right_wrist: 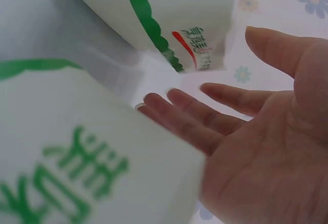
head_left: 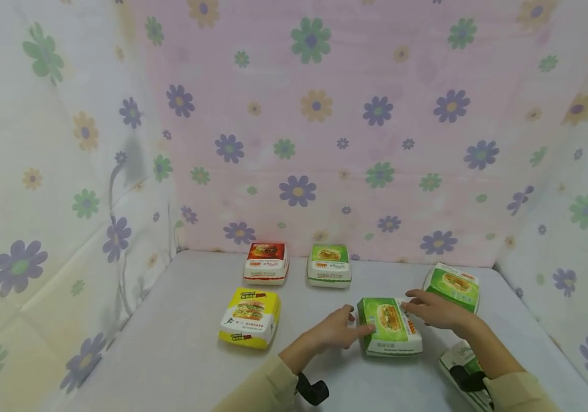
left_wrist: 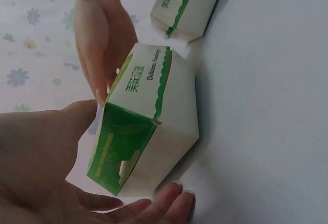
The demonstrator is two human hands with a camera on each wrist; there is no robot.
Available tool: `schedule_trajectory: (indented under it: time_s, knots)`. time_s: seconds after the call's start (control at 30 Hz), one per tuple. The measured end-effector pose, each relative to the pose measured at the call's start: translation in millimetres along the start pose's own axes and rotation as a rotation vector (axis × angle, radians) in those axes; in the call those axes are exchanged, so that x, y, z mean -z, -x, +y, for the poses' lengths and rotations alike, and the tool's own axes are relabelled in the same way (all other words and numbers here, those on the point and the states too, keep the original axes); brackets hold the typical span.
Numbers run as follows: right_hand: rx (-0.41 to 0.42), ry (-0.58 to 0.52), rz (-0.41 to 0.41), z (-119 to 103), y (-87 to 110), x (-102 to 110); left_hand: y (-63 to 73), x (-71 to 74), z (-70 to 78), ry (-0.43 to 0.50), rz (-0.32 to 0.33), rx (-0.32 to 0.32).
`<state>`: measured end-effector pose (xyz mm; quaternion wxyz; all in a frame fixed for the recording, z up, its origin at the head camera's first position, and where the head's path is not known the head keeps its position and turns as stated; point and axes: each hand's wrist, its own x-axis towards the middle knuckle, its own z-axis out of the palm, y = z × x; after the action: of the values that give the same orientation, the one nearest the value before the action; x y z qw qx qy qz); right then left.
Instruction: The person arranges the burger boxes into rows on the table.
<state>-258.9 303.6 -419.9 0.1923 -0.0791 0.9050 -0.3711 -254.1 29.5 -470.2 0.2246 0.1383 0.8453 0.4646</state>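
A green and white hamburger box [head_left: 387, 326] lies on the white tabletop between the two hands. At its left side is my left hand [head_left: 331, 332], thumb extended near the box's edge. The left wrist view shows that hand [left_wrist: 41, 155] with fingers spread around the end of the box [left_wrist: 166, 96], not curled round it. My right hand [head_left: 438, 312] is at the box's right side, fingertips close to its top edge. In the right wrist view its palm [right_wrist: 256, 126] faces the box [right_wrist: 179, 24], fingers relaxed and apart from it.
A yellow burger box [head_left: 249, 317] lies to the left. Behind stand a red box [head_left: 266, 264] and a green box [head_left: 329, 266]. Another green box [head_left: 453, 286] is beyond the right hand; one more [head_left: 461, 366] lies partly under the right forearm. Flowered cloth [head_left: 345, 160] encloses the table.
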Motion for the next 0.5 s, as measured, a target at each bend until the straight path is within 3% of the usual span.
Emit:
schedule_trajectory:
  time_s: [0.27, 0.5]
  knots:
    - [0.016, -0.037, -0.027, 0.1, -2.2, -3.8, 1.3, -5.1, 2.6, -0.029, -0.007, -0.013]
    - [-0.003, -0.071, -0.022, 0.6, -3.7, -6.1, 3.5, -1.1, 2.6, 0.041, -0.059, -0.03]
